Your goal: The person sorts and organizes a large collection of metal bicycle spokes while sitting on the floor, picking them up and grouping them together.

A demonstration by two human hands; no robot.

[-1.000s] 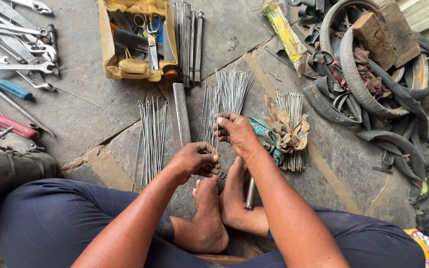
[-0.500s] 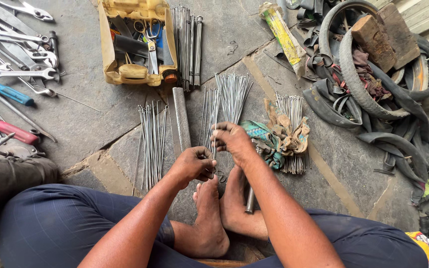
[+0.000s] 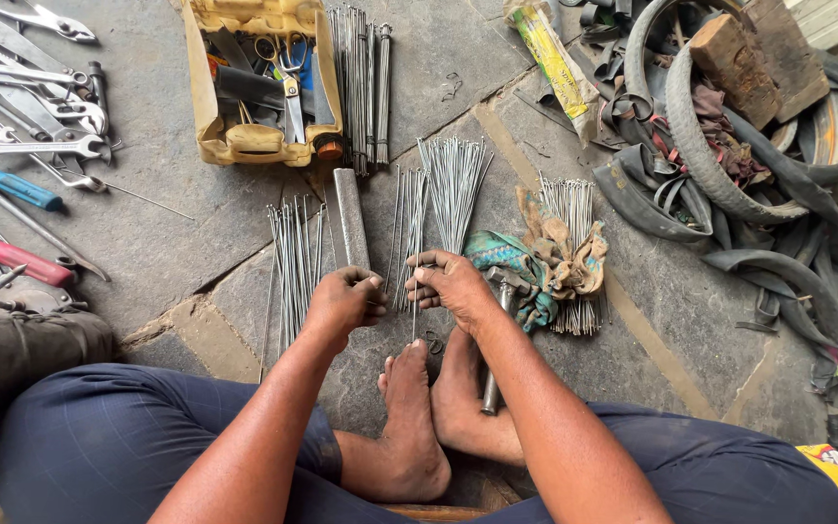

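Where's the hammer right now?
The hammer lies on the stone floor beside the right hand, its head against the rag bundle, its handle running along the right foot.

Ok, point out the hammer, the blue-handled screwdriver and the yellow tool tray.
hammer (image 3: 493,340), head view, on its handle.
blue-handled screwdriver (image 3: 14,186), head view, on its blue grip.
yellow tool tray (image 3: 244,144), head view, on its near wall.

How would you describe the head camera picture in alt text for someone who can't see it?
Seated barefoot on a stone floor, a person pinches thin metal spokes between the left hand and right hand. More spoke bundles, a flat metal bar, a hammer, a yellow tool tray, wrenches and old tyres lie around.
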